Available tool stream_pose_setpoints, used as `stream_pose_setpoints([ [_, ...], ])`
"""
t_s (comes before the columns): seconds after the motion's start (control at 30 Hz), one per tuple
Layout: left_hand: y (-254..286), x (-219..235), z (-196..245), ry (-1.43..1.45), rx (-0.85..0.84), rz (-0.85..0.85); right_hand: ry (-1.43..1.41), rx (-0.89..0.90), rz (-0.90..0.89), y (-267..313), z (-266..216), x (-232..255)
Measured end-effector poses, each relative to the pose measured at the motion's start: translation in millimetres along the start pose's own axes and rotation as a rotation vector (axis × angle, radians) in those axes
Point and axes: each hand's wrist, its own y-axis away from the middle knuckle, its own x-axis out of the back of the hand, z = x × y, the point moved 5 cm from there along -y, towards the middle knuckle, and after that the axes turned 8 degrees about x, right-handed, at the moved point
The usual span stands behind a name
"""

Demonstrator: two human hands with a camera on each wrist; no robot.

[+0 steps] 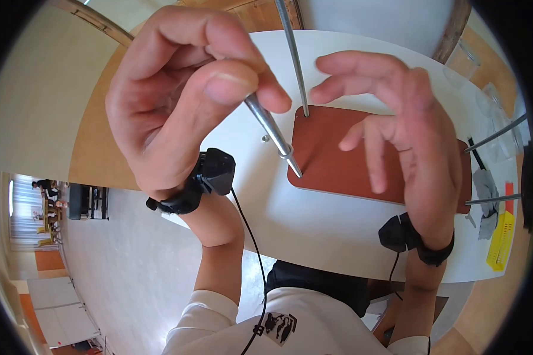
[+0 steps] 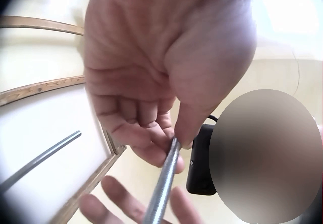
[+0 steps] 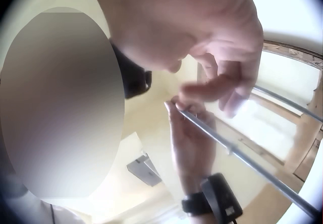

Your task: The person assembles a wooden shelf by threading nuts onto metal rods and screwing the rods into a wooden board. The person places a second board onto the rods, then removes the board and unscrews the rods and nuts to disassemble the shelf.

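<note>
Left fingers (image 1: pixel 234 36), metal rod (image 1: pixel 269 122) pinched at top

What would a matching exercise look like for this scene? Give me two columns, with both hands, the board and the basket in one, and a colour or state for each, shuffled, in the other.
Column one
1. Left hand
2. Right hand
3. Board
4. Basket

Column two
A. Fingers apart, gripping nothing
B. Yellow
C. Pinching a metal rod
D. Reddish-brown

Right pairs: 1-C, 2-A, 3-D, 4-B
</note>
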Motion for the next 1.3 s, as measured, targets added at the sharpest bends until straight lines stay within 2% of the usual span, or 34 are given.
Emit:
stream_pose_setpoints([
  [0.1,-1,8,-4,-0.033,-0.112,-0.072,-0.04,-0.019,0.046,2,-3,1],
  [0.2,-1,7,-4,-0.006,-0.115,-0.069,0.045,0.023,-0.043,1,7,-13],
  [0.27,1,9,-4,0.012,-0.116,-0.085,-0.083,-0.015,-0.174,6,14,-24],
  [0.3,2,9,-5,0.03,-0.117,-0.101,-0.03,0.071,-0.061,3,12,-22],
  [0.33,2,9,-5,0.029,-0.116,-0.098,-0.03,0.07,-0.064,1,7,-17],
  [0.4,0,8,-3,-0.017,-0.131,-0.085,0.075,-0.045,-0.046,-1,-1,1],
  [0.43,0,9,-4,-0.018,-0.13,-0.083,0.039,-0.019,0.009,1,-2,3],
  [0.57,0,10,-6,-0.01,-0.137,-0.083,-0.095,-0.076,0.005,2,10,-16],
  [0.63,0,11,-6,-0.004,-0.137,-0.084,-0.094,-0.007,-0.073,4,17,-28],
  [0.7,1,11,-5,0.033,-0.142,-0.127,-0.051,-0.023,-0.08,1,14,-16],
  [0.77,0,6,-3,0.018,-0.134,-0.099,-0.011,-0.041,-0.094,0,6,-9],
  [0.9,-2,9,-4,-0.018,-0.153,-0.088,-0.056,-0.099,0.023,3,-5,-3],
  [1.0,-1,8,-3,-0.022,-0.149,-0.083,-0.102,-0.076,-0.005,4,10,-17],
  [1.07,-1,8,-3,-0.02,-0.138,-0.072,-0.141,0.078,-0.208,4,12,-24],
  [1.13,1,8,-3,0.056,-0.144,-0.122,-0.07,0.041,-0.199,4,1,-17],
  [1.23,-1,8,-4,-0.004,-0.148,-0.083,-0.006,-0.1,-0.054,2,-5,1],
  [1.27,0,2,-4,-0.005,-0.15,-0.081,-0.005,-0.099,-0.057,2,-6,-3],
  [1.3,2,-1,-7,0.221,-0.099,0.008,-0.024,-0.117,-0.04,4,-5,-9],
])
